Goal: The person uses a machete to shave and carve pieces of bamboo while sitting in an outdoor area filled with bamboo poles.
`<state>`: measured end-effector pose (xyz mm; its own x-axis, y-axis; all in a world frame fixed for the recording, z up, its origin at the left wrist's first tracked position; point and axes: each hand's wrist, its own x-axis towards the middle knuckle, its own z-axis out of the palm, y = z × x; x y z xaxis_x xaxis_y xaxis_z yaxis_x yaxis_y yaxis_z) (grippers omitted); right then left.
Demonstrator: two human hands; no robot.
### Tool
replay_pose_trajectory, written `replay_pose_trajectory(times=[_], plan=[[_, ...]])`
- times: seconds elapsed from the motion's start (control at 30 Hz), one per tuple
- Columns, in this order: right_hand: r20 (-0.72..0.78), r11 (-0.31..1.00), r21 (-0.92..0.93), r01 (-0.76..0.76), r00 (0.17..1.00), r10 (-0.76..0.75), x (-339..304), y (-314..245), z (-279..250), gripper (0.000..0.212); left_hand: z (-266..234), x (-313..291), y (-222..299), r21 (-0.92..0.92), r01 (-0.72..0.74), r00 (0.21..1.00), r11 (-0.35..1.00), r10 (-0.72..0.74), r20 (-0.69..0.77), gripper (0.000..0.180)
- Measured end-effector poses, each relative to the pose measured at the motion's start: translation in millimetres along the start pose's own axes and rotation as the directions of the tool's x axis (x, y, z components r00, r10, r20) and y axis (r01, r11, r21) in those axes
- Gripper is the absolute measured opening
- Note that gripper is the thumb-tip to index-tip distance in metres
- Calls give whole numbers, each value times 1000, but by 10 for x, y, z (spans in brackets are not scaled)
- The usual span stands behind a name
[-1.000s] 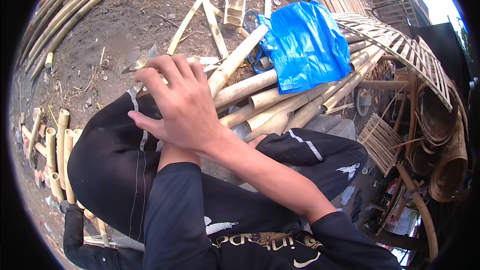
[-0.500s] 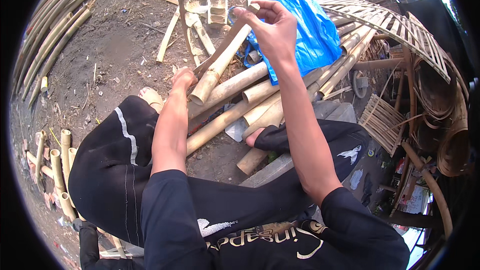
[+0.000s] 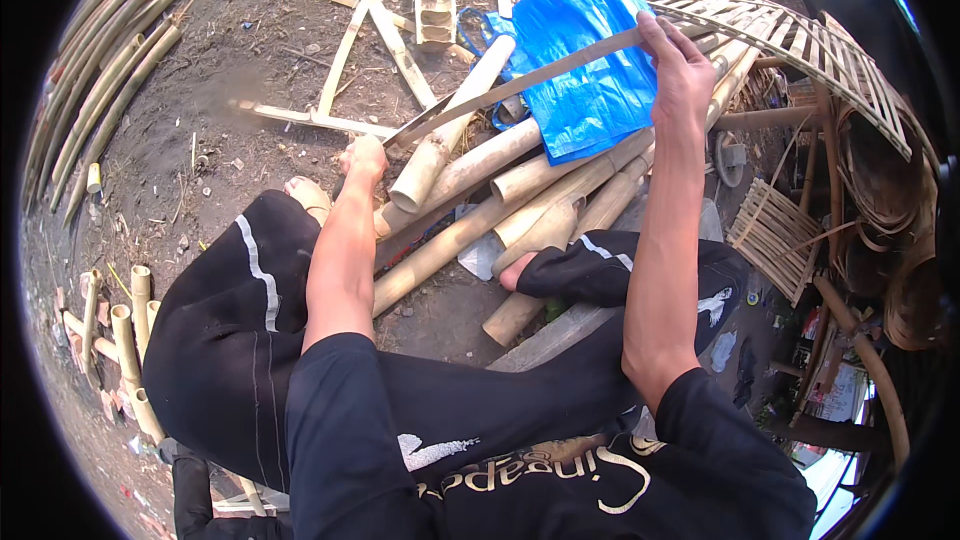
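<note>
My right hand (image 3: 678, 68) pinches the far end of a long flat brownish strip (image 3: 540, 73), raised in front of the blue plastic sheet (image 3: 590, 100). The strip slants down leftward over the end of a bamboo pole (image 3: 455, 135) to my left hand (image 3: 364, 158), which is closed around its lower end. A thin dark edge shows beside the strip there; whether it is a blade I cannot tell. Just beyond my left fist, a pale split bamboo piece (image 3: 320, 120) stretches left, its far end blurred.
Several bamboo poles (image 3: 445, 258) lie stacked before me, partly under the blue sheet. Split bamboo (image 3: 436, 0) lies on the dirt ahead. Long poles (image 3: 110, 70) curve along the left. A slatted bamboo frame (image 3: 770, 25) stands at the right, near a small slatted panel (image 3: 772, 240).
My right hand has moved right with the strip's end, so the strip slopes less steeply. The pale bamboo piece beyond my left hand has swung from upright to lying leftward.
</note>
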<state>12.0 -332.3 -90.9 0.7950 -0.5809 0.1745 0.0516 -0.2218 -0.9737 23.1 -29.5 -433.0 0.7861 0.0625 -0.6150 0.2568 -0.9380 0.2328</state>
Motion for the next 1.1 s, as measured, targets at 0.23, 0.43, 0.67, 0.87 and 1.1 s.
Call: replay_pose_trajectory(times=[0.23, 0.43, 0.67, 0.87, 1.1], plan=[[-236, 970, 115, 214, 954, -183, 400, -1165, -598, 38, 134, -65, -188, -87, -74, 996, 993, 69, -59, 28], [-267, 922, 379, 86, 964, 20, 1015, -1026, -636, 30, -484, -111, -273, -118, -56, 996, 991, 49, -68, 33], [242, 511, 618, -598, 763, 599, 1708, 1002, 822, 48, -402, -417, 269, -820, 176, 983, 545, -54, 175, 25], [56, 881, -142, -452, 884, 463, -351, 1951, 1660, 48, -733, -319, -297, -878, 244, 969, 413, -77, 233, 22], [377, 682, -731, -30, 815, 440, -1858, 2381, 2455, 49, -1450, -322, -1539, -769, 256, 941, 586, -333, 60, 28]])
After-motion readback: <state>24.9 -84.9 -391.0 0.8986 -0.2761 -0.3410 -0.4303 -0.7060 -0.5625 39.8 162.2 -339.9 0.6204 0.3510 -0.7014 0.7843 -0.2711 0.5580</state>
